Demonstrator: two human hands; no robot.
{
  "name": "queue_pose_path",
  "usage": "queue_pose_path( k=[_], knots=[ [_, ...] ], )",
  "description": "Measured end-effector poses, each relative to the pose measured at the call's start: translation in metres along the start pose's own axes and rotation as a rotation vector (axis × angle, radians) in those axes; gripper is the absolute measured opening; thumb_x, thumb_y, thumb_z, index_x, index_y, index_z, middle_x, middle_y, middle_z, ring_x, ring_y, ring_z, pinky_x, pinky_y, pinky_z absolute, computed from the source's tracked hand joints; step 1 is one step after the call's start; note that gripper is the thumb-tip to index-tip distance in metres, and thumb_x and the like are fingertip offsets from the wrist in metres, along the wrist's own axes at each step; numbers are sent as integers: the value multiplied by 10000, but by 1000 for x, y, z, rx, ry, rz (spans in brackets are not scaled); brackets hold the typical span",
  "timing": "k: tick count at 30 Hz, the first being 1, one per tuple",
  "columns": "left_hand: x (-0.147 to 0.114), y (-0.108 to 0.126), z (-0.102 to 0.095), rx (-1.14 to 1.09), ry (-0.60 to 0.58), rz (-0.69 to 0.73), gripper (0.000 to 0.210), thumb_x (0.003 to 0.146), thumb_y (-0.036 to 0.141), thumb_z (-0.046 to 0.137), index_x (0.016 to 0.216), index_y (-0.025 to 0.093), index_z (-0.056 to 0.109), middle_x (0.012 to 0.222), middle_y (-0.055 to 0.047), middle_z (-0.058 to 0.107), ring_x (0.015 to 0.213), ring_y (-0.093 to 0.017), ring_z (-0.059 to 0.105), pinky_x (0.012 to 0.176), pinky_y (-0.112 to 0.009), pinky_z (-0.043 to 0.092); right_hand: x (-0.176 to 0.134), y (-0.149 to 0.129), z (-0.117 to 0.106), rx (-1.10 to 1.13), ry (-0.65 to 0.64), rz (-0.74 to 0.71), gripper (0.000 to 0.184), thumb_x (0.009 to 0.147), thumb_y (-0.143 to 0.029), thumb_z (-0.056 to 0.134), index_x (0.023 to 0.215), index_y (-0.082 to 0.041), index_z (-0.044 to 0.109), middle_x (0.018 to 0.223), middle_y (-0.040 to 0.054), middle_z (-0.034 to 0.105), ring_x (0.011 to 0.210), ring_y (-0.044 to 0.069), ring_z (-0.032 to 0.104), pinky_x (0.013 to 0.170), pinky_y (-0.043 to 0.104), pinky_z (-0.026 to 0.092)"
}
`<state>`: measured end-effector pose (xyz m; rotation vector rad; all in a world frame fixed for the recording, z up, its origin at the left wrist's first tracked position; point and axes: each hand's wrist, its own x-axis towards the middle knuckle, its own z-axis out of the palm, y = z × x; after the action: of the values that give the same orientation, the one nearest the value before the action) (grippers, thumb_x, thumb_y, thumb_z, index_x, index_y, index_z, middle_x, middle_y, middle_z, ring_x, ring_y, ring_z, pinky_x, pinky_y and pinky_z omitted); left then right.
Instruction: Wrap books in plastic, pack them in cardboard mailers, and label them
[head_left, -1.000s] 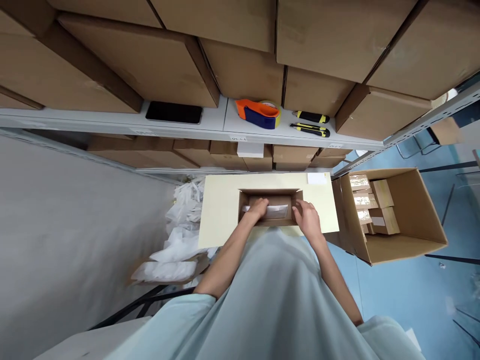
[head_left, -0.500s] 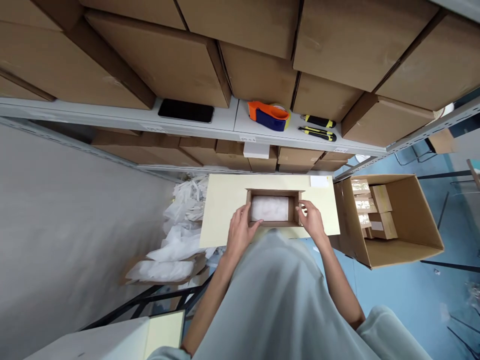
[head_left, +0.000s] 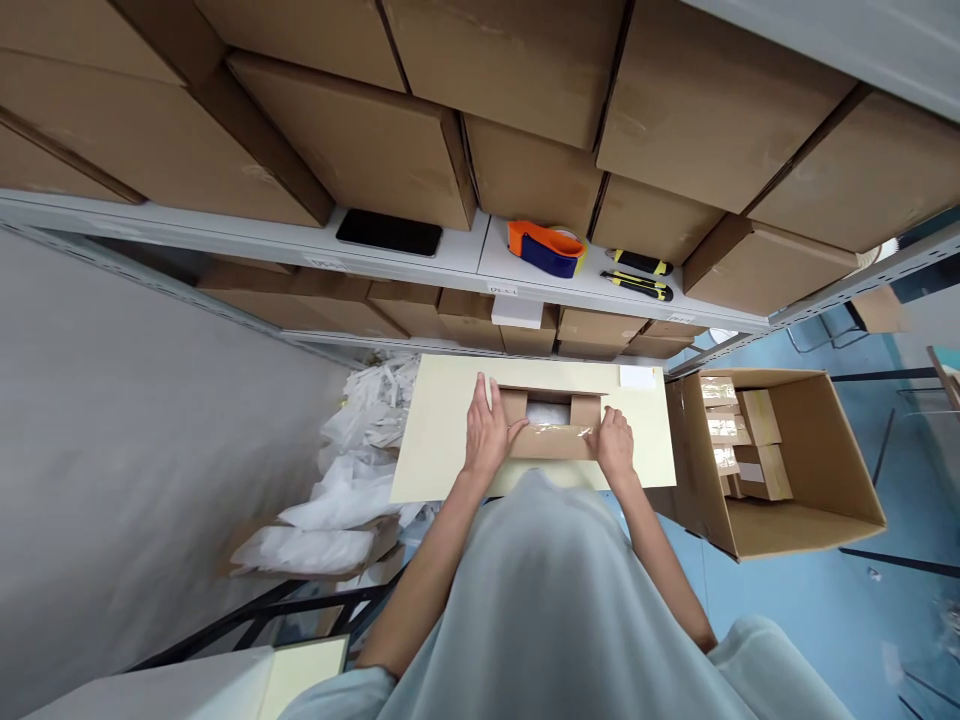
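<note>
A small cardboard box (head_left: 551,442) lies on the pale yellow tabletop, right in front of my body. Its two short end flaps are folded inward, and the near long flap, with shiny tape along its edge, leans over the opening. Between the flaps a white wrapped item (head_left: 548,412) shows in part. My left hand (head_left: 487,430) grips the left end, its fingers stretched along the side and its thumb on the near flap. At the right end, my right hand (head_left: 615,440) has its fingers curled round the corner, with the thumb at the near flap.
A large open carton (head_left: 806,450) with several small taped boxes stands to the right. On the shelf above lie a phone (head_left: 390,232), an orange-and-blue tape dispenser (head_left: 546,249) and two utility knives (head_left: 637,286). White plastic packing (head_left: 337,485) is piled at left.
The box's end flaps and near flap have come inward over the white item. Both hands have shifted with them, the right one now lower at the near corner.
</note>
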<state>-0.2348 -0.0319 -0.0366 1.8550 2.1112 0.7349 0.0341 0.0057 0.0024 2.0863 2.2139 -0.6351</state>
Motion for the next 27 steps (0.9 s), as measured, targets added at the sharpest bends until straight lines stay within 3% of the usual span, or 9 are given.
queue_pose_path(
  k=[3, 5, 7, 9, 12, 17, 22, 27],
  knots=[
    [-1, -8, 0, -9, -22, 127, 647, 1079, 503, 632, 1610, 141, 558, 1785, -272, 407, 1712, -435, 318, 1372, -644, 309, -3, 5, 14, 5, 170, -20, 791, 993, -202, 704, 1703, -101, 370, 1632, 318, 519, 1396, 400, 646, 1111, 510, 564],
    [-7, -17, -1, -20, -18, 124, 455, 1080, 474, 637, 1424, 184, 706, 1645, -232, 598, 1658, -420, 424, 1374, -641, 309, -6, 9, 20, 19, 214, -114, 719, 1011, -148, 603, 1701, -169, 402, 1713, 285, 444, 1435, 381, 617, 1119, 521, 564],
    [-14, -26, -3, -49, -15, 82, 334, 1081, 445, 636, 1265, 199, 767, 1390, -196, 760, 1536, -406, 571, 1352, -628, 352, -8, 12, 25, 16, 215, -185, 608, 1026, -111, 532, 1627, -199, 517, 1722, 246, 458, 1462, 360, 592, 1135, 524, 556],
    [-18, -32, -3, -124, -48, 27, 267, 1094, 399, 602, 1158, 216, 786, 1209, -145, 806, 1350, -353, 705, 1276, -554, 470, -10, 15, 30, 6, 188, -220, 478, 1059, -124, 517, 1519, -184, 633, 1683, 229, 524, 1477, 355, 579, 1164, 530, 539],
    [-16, -36, -2, -264, -91, -109, 239, 1075, 328, 585, 1050, 231, 802, 1180, -97, 806, 1123, -259, 778, 1057, -388, 607, -11, 17, 38, 1, 146, -213, 359, 1114, -202, 540, 1414, -168, 734, 1660, 215, 582, 1447, 358, 601, 1174, 533, 535],
    [5, -34, 4, -395, -125, -429, 64, 907, 240, 738, 917, 236, 801, 1124, -52, 820, 889, -216, 781, 882, -333, 630, -3, 17, 55, 82, 153, -114, 350, 1145, -260, 523, 1328, -229, 820, 1659, 136, 623, 1283, 310, 655, 1077, 468, 586],
    [18, -34, 10, -359, -165, -466, 108, 865, 171, 706, 924, 228, 775, 1057, -70, 808, 886, -229, 765, 879, -355, 611, 6, 12, 61, 222, 202, -49, 348, 1109, -257, 541, 1205, -238, 874, 1639, 111, 651, 1234, 299, 640, 1034, 449, 608],
    [17, -47, 7, -360, -172, -573, 303, 797, 271, 787, 1085, 208, 719, 1093, -96, 822, 931, -253, 788, 895, -358, 615, 2, 6, 59, 380, 239, 78, 355, 1040, -317, 591, 1175, -178, 888, 1707, 191, 567, 1247, 319, 752, 1100, 452, 602]
  ],
)
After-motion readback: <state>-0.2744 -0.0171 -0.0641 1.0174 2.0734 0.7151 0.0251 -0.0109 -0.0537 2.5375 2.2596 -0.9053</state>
